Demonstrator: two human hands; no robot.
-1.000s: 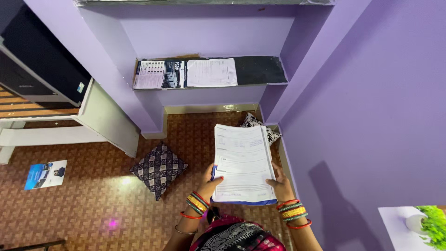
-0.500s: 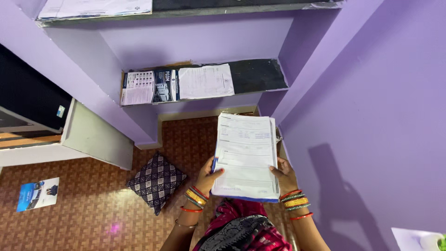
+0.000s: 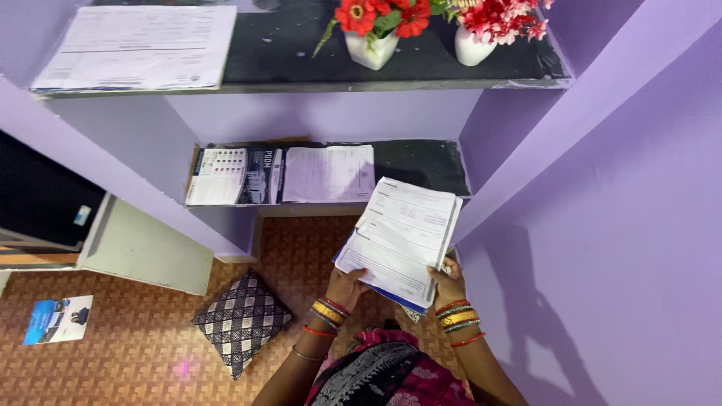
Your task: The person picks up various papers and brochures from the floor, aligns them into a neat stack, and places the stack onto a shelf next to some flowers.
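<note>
I hold a thick stack of printed papers point(image 3: 402, 233) with a blue cover underneath, tilted toward the right and raised near the lower shelf point(image 3: 421, 162). My left hand point(image 3: 347, 284) grips its lower left edge. My right hand point(image 3: 448, 280) grips its lower right corner. Both wrists wear coloured bangles. On the lower shelf lie a dark brochure point(image 3: 237, 176) and a white sheet point(image 3: 329, 174); its right part is bare black stone.
An upper black shelf point(image 3: 286, 60) carries a white paper stack point(image 3: 139, 46) and two white vases of red flowers point(image 3: 374, 30). A checked cushion point(image 3: 241, 319) and a blue leaflet point(image 3: 57, 319) lie on the patterned floor. Purple walls close in at the right; a white cabinet point(image 3: 143, 248) stands left.
The paper stack has risen toward the lower shelf and tilted to the right. My view has lifted, so the upper shelf with the flower vases has come into sight.
</note>
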